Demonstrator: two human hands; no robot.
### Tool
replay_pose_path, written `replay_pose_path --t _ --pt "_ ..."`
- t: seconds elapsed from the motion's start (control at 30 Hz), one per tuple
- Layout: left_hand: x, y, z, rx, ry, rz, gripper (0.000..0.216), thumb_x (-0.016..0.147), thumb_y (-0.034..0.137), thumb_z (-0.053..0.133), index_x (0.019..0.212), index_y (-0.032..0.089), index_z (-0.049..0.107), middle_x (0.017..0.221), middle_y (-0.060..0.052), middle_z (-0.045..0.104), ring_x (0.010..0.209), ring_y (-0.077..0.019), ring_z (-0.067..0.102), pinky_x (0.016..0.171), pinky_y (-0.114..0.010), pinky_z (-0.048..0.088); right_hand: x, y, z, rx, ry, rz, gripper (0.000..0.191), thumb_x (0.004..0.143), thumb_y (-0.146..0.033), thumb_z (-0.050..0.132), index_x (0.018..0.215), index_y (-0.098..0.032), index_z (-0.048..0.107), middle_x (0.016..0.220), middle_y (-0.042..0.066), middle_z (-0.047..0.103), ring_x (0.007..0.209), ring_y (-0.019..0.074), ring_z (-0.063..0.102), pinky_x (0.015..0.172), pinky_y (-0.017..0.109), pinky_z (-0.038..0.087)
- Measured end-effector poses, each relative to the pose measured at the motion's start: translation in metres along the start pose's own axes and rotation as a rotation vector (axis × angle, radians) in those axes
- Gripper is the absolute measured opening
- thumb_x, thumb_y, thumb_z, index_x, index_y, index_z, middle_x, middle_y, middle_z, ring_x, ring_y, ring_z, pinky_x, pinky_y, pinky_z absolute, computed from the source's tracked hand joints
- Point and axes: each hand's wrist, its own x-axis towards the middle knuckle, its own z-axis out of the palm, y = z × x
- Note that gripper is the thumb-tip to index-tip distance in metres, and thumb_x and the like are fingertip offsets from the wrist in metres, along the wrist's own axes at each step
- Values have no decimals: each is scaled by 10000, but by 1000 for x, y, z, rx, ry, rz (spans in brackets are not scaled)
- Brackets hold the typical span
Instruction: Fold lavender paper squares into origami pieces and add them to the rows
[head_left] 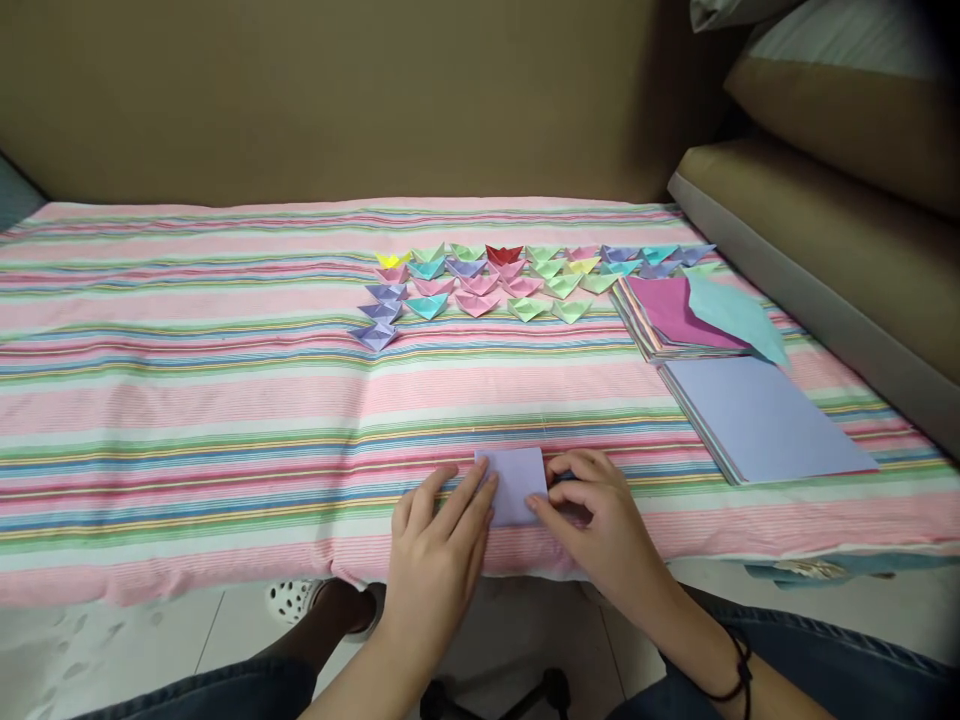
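Observation:
A small folded lavender paper (514, 480) lies near the front edge of the striped cloth (187, 400). My left hand (439, 545) rests with its fingers stretched flat, pressing the paper's left edge. My right hand (596, 515) is curled, its fingertips pinching the paper's right edge. Both hands touch the paper.
Rows of several folded paper boats (517, 280) in many colours lie at the back middle. To the right sit a stack of lavender sheets (761, 415) and a mixed stack with a magenta sheet (675, 315) and a teal sheet (735, 315) on top. Cushions (840, 200) border the right side.

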Motion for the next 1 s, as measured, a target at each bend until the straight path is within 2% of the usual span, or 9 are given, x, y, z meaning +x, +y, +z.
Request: replay_pose_path --t 0.43,0.7,0.87,0.97,1.0 --pt "2 0 -1 -4 -10 -30 347 852 165 532 1185 245 584 1269 32 570 1056 -250 485 847 -388 337 -4 -1 2 -31 96 13 237 738 -208 658 536 -188 533 824 52 577 864 226 505 753 398 418" --pt "2 0 -1 8 -22 -33 358 848 168 534 1192 253 579 1271 14 571 1050 -247 495 825 -388 355 -4 0 4 -78 92 0 255 729 -201 655 548 -190 476 818 41 561 857 220 503 749 393 413" --pt "3 0 -2 19 -34 -30 373 846 169 533 1207 254 568 1272 10 570 1058 -249 489 823 -393 364 -4 -1 2 -112 92 23 225 719 -195 640 653 -208 426 769 27 543 828 223 495 722 382 416" --pt "2 0 -2 17 -34 -29 375 847 163 530 1211 243 566 1272 6 569 1058 -255 484 821 -397 364 -4 -1 1 -118 92 15 136 736 -205 625 800 -215 505 823 40 564 848 237 497 733 395 422" --pt "2 0 -2 17 -31 -28 376 847 161 529 1212 243 565 1271 5 569 1058 -257 484 820 -398 365 -4 0 1 -118 88 4 164 744 -210 621 882 -218 532 856 47 573 865 243 499 748 405 424"
